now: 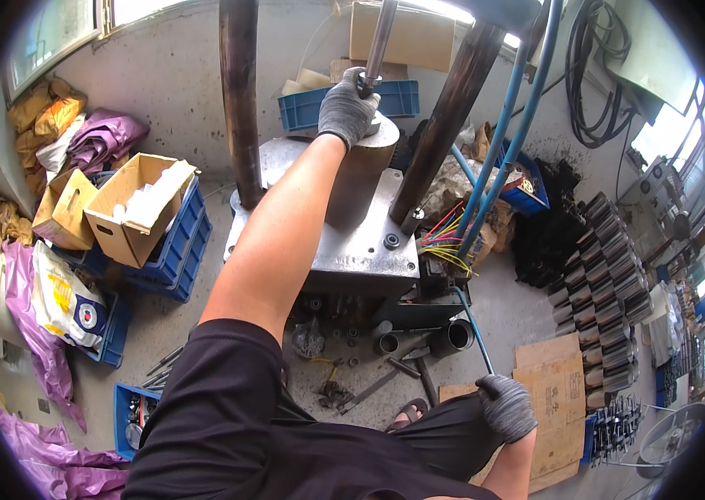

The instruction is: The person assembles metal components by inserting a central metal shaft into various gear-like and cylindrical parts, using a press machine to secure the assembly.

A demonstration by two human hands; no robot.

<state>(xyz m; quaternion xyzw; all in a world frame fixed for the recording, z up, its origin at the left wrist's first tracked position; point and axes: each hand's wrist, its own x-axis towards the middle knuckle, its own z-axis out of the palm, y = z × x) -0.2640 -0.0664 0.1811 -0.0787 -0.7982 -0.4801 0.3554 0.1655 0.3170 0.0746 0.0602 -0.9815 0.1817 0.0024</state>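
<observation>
My left hand (347,108), in a grey knit glove, reaches out over the press. Its fingers curl round a small metal piece (369,81) at the lower end of the upright steel rod (381,40); the palm side is hidden. Just below it stands a round metal block (369,154) on the steel press plate (352,258). Low on the right, my gloved right hand (506,408) is closed beside my knee, at the end of a thin blue rod (475,329) that slopes down from the press.
Dark columns (240,100) flank the work. Blue hoses (509,133) and coloured wires (450,242) run at the right. Stacked metal cylinders (602,292) and flat cardboard (548,400) lie further right. Blue crates (181,250) with cartons stand left; loose tubes (452,336) lie below the press.
</observation>
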